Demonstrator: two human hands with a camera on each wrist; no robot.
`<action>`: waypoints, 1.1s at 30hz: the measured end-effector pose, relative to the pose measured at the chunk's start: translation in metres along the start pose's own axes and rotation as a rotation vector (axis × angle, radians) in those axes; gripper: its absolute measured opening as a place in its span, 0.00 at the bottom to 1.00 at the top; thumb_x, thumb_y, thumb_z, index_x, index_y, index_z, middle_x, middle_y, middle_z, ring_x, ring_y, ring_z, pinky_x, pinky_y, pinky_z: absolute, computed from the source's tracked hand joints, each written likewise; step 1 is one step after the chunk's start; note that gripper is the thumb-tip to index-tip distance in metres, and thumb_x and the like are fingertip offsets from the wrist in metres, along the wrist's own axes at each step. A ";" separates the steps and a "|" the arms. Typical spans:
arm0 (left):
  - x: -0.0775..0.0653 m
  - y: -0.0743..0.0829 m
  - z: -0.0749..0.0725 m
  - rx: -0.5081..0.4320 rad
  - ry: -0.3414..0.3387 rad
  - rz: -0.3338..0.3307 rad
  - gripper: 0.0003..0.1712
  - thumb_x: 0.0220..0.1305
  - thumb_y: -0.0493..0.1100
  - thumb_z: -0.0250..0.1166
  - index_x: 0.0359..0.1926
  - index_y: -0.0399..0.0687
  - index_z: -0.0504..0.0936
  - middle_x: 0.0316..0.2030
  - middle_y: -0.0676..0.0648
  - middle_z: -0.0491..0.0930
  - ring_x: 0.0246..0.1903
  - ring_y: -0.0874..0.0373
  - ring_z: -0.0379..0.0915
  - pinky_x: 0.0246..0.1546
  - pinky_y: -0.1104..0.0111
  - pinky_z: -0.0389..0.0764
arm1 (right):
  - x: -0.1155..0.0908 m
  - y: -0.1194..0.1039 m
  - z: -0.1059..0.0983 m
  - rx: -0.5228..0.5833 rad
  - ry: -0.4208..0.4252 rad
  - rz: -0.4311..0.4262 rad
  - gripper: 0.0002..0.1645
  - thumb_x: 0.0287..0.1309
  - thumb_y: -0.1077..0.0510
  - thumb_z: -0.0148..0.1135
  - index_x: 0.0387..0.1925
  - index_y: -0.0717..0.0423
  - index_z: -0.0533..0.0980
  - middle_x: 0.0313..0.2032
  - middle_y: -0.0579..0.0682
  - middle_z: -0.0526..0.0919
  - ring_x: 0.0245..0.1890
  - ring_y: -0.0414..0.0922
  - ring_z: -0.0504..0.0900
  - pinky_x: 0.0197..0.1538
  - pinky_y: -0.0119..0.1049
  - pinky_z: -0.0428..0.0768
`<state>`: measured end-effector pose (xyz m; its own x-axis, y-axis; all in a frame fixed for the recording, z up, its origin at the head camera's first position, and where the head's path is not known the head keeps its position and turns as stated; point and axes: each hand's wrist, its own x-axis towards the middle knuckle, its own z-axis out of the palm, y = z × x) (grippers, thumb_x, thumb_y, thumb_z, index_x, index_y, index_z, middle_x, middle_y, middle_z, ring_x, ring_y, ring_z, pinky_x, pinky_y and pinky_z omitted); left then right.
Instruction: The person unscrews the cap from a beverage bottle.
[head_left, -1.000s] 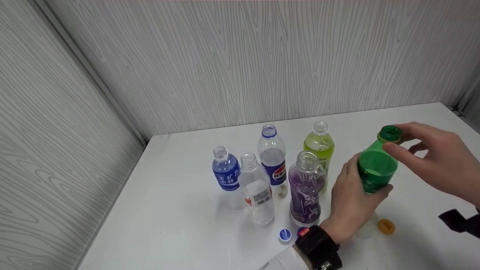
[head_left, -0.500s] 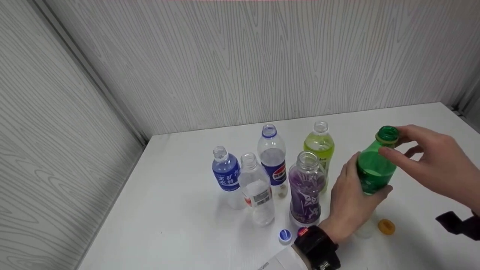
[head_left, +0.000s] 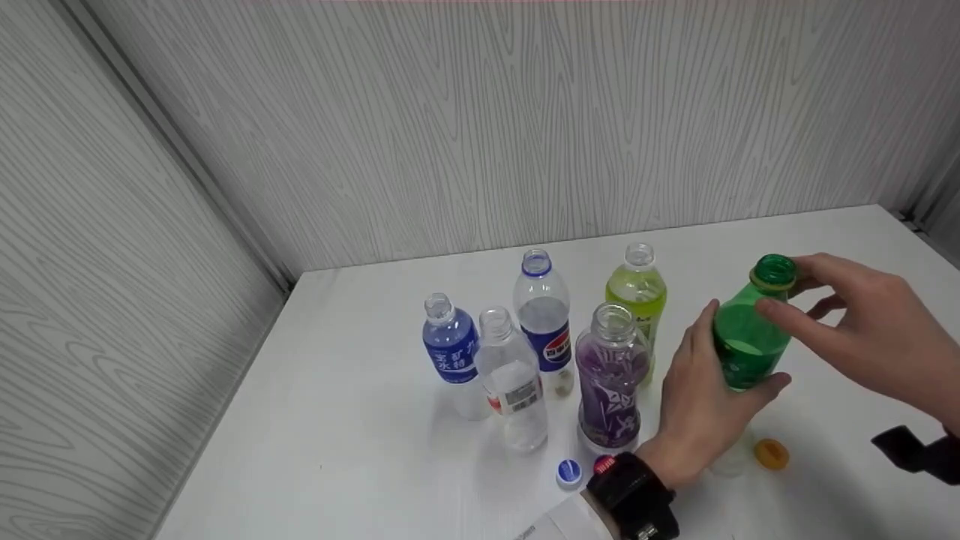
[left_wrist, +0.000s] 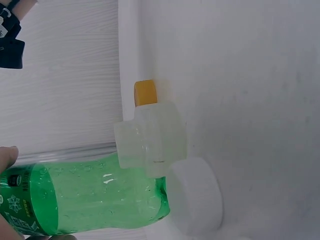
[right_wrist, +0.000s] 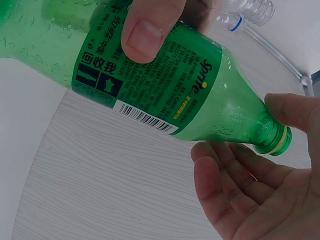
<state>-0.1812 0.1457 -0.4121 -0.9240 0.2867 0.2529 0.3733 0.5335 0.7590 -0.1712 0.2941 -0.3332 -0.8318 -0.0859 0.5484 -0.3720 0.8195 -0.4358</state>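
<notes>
A green Sprite bottle [head_left: 754,322] is held tilted above the table, its mouth bare of any cap. Around its lower, labelled part wraps my left hand [head_left: 694,409], with the thumb across the label [right_wrist: 165,75] in the right wrist view. My right hand [head_left: 870,319] pinches the bottle near its neck, thumb on the shoulder and fingers on the opposite side. Below the hands, an orange cap [head_left: 771,454] lies on the table beside a translucent, stepped plastic piece [left_wrist: 155,140]. The left wrist view also shows a round white piece [left_wrist: 195,197].
Uncapped bottles stand left of my hands: purple [head_left: 611,390], yellow-green [head_left: 637,292], Pepsi [head_left: 546,330], clear [head_left: 514,382] and blue-labelled [head_left: 452,349]. A blue cap [head_left: 570,472] and a red-and-blue cap [head_left: 604,463] lie by my left wrist. A wood-patterned panel [head_left: 480,127] rises behind the table.
The green bottle and my right hand have shifted very slightly left. Both hands keep their hold on it; the other bottles stand as before.
</notes>
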 end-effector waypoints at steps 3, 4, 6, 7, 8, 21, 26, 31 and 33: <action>0.000 0.001 -0.002 -0.006 0.011 0.018 0.52 0.56 0.65 0.64 0.73 0.62 0.45 0.62 0.58 0.67 0.58 0.68 0.69 0.57 0.71 0.76 | 0.000 -0.001 -0.001 0.008 0.009 -0.006 0.22 0.50 0.58 0.70 0.49 0.57 0.78 0.41 0.52 0.85 0.37 0.10 0.63 0.32 0.08 0.66; 0.000 0.001 -0.002 -0.008 0.015 0.019 0.52 0.56 0.65 0.64 0.73 0.63 0.44 0.62 0.58 0.67 0.58 0.68 0.69 0.57 0.70 0.76 | -0.001 -0.001 -0.001 0.007 0.009 -0.005 0.23 0.50 0.58 0.70 0.49 0.57 0.78 0.41 0.53 0.85 0.37 0.10 0.63 0.32 0.08 0.65; -0.001 0.002 -0.003 -0.011 0.027 0.023 0.53 0.56 0.65 0.64 0.73 0.63 0.43 0.64 0.58 0.66 0.59 0.68 0.69 0.58 0.70 0.76 | -0.001 -0.001 -0.002 0.003 0.010 -0.001 0.24 0.50 0.57 0.71 0.50 0.57 0.77 0.41 0.53 0.85 0.37 0.10 0.63 0.32 0.07 0.65; -0.001 0.003 -0.004 -0.012 0.034 0.026 0.53 0.55 0.65 0.64 0.73 0.64 0.43 0.64 0.58 0.65 0.60 0.67 0.68 0.58 0.69 0.76 | -0.001 -0.002 -0.003 0.004 0.010 0.002 0.25 0.50 0.57 0.71 0.51 0.57 0.77 0.41 0.53 0.85 0.37 0.10 0.63 0.32 0.07 0.65; 0.000 0.004 -0.005 -0.014 0.039 0.028 0.54 0.55 0.66 0.64 0.73 0.64 0.42 0.65 0.58 0.64 0.60 0.66 0.68 0.59 0.68 0.75 | -0.001 -0.002 -0.003 0.003 0.010 0.006 0.26 0.50 0.56 0.71 0.52 0.57 0.76 0.42 0.53 0.85 0.38 0.10 0.63 0.33 0.07 0.64; 0.000 0.026 -0.033 -0.015 0.070 0.192 0.56 0.55 0.66 0.63 0.74 0.62 0.39 0.72 0.57 0.55 0.69 0.65 0.58 0.63 0.68 0.72 | -0.003 -0.001 -0.020 -0.003 0.055 0.004 0.41 0.55 0.53 0.67 0.69 0.45 0.62 0.64 0.60 0.71 0.65 0.21 0.60 0.52 0.04 0.50; -0.001 0.036 -0.047 0.042 0.091 0.293 0.58 0.55 0.65 0.65 0.74 0.58 0.39 0.74 0.55 0.51 0.73 0.63 0.50 0.69 0.67 0.66 | -0.003 0.006 -0.026 0.011 0.064 0.005 0.41 0.59 0.52 0.63 0.71 0.45 0.57 0.68 0.62 0.65 0.73 0.41 0.57 0.66 0.12 0.48; 0.003 0.045 -0.066 0.089 0.122 0.368 0.58 0.54 0.63 0.67 0.75 0.55 0.41 0.75 0.53 0.50 0.75 0.60 0.45 0.72 0.65 0.61 | -0.004 0.010 -0.032 0.054 0.089 0.022 0.38 0.62 0.51 0.59 0.71 0.41 0.57 0.70 0.61 0.61 0.76 0.39 0.51 0.77 0.56 0.47; 0.005 0.047 -0.074 0.117 0.138 0.387 0.59 0.53 0.63 0.68 0.75 0.54 0.42 0.75 0.52 0.49 0.76 0.58 0.43 0.73 0.64 0.59 | -0.005 0.011 -0.034 0.053 0.096 0.026 0.37 0.63 0.49 0.58 0.71 0.41 0.58 0.71 0.61 0.60 0.76 0.42 0.49 0.74 0.64 0.44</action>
<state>-0.1748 0.1133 -0.3303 -0.7137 0.3787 0.5892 0.6939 0.4968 0.5212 -0.1573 0.3231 -0.3167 -0.7991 -0.0086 0.6012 -0.3744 0.7895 -0.4863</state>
